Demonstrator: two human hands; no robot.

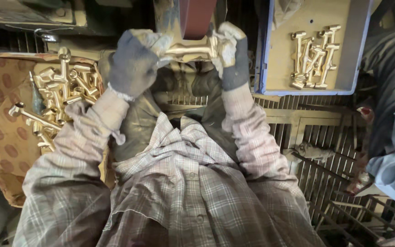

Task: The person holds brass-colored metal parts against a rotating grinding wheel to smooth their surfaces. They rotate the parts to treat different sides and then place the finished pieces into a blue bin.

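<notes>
With our left hand [136, 61] and right hand [232, 55] clamped on the brass fitting [190, 49] against the sanding belt [196, 18], a slackened grip could snag gloves.

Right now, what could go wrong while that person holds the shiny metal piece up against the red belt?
The gloved left hand and right hand grip the brass part right at the belt, so a glove might get caught or rubbed. The part could also slip and drop through the metal grate below.
</notes>
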